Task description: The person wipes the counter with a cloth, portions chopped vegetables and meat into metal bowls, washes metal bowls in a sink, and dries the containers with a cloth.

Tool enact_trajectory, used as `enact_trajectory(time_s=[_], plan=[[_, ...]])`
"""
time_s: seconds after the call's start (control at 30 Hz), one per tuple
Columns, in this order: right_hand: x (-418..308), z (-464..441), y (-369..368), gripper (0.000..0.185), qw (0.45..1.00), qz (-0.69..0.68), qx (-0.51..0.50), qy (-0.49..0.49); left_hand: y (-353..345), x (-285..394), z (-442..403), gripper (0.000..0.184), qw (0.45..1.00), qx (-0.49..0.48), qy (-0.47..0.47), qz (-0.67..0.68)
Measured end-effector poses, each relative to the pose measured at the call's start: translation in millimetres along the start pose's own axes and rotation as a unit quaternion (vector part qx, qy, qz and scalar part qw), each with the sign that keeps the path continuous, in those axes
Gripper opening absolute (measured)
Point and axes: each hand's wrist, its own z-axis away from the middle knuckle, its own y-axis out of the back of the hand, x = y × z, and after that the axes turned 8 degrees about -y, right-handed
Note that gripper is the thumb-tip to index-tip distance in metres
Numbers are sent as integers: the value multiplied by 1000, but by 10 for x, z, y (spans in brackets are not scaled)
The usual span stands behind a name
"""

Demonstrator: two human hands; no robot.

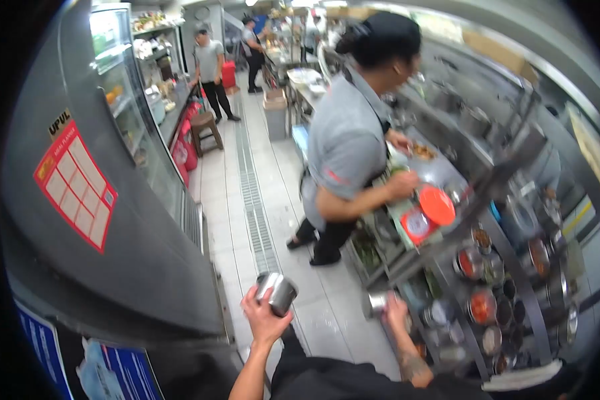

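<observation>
My left hand (265, 317) is wrapped round a shiny metal container (281, 294), held tilted above the tiled floor near the grey cabinet. Lower right of centre, my right hand (397, 312) grips a second metal container (378, 303), which lies sideways beside the counter's side. Its fingers are partly blurred. To the right of that hand, several metal pots of food (481, 307) sit in the counter. The insides of both held containers cannot be made out.
A co-worker (353, 140) stands close ahead at the counter, by a red lid (437, 205). Two other people (211, 70) stand farther back. A grey cabinet (133, 267) rises on the left. A stool (205, 131) and a floor drain (250, 193) lie ahead.
</observation>
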Motion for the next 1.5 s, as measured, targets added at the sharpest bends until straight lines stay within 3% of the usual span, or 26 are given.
enact_trajectory(time_s=[0.07,0.1,0.13,0.17,0.2,0.23,0.27,0.33,0.4,0.43,0.47,0.57,0.6,0.63,0.7,0.77,0.83,0.93,0.97,1.0,1.07,1.13,1.17,1.23,1.33,1.5], plan=[[248,-36,8,45,982,115,98,-112,-371,-1030,-129,83,948,8,263,177],[1236,-506,218,41,973,169,130,-83,-282,-1223,-273,86,963,-57,256,53],[1679,-570,343,42,939,254,205,-104,-197,-1415,-466,88,960,-120,241,-72],[1463,-247,380,43,913,338,162,-164,-245,-1747,-595,88,961,-119,241,-69],[1640,-157,506,43,898,335,105,-265,-336,-2116,-662,87,957,-89,275,35],[2082,-60,662,35,881,413,78,-216,-389,-2354,-756,85,940,-62,306,137],[2160,166,697,33,865,439,33,-241,-315,-2386,-919,85,940,-69,306,132],[1964,351,481,31,856,449,-25,-257,-63,-2346,-1362,83,952,-187,222,-100],[1858,356,265,28,860,453,-70,-226,-456,-3021,-1414,78,948,-39,289,127],[1840,291,180,27,863,456,-97,-195,-714,-3448,-1419,77,894,-4,318,316],[1815,218,105,26,864,460,-124,-161,-517,-3247,-1690,70,836,48,358,412],[1606,-222,-132,22,859,460,-219,-43,-49,-3230,-2202,72,559,13,293,776],[1538,-381,-235,21,859,444,-254,-17,-149,-3431,-2171,75,431,46,341,834],[1452,-586,-399,20,867,419,-271,-6,-117,-3405,-2360,84,432,35,254,865],[1238,-966,-778,18,896,348,-274,-19,-67,-3352,-2671,76,404,45,204,891],[683,-1221,-1437,15,937,298,-129,-130,-130,-3413,-2915,67,379,43,176,908],[234,-1622,-2043,14,950,233,-114,-174,-263,-3683,-3071,71,354,12,135,926],[-59,-2295,-2652,14,946,233,-133,-185,-210,-3941,-3283,77,508,79,269,814],[-224,-2409,-2855,13,943,239,-144,-181,-181,-3973,-3302,71,521,85,377,761],[-432,-2540,-3074,15,945,238,-147,-172,-132,-3889,-3482,70,652,38,381,654],[-753,-2745,-3450,19,948,250,-120,-156,-384,-4096,-3528,65,775,11,389,498],[-1017,-2821,-3719,24,955,263,-60,-127,-807,-4790,-3263,74,904,-74,377,189],[-1164,-2879,-3845,30,944,313,-55,-88,-808,-4637,-3378,80,905,-152,391,-67],[-1462,-3177,-3993,36,934,352,-30,-42,-908,-4759,-3394,86,861,-231,407,-199],[-1855,-3602,-4203,33,904,428,-25,-8,-1184,-5308,-3374,87,851,-223,456,-130],[-3509,-3947,-4451,27,950,292,31,105,-1619,-5706,-4093,85,837,-306,448,-70]])
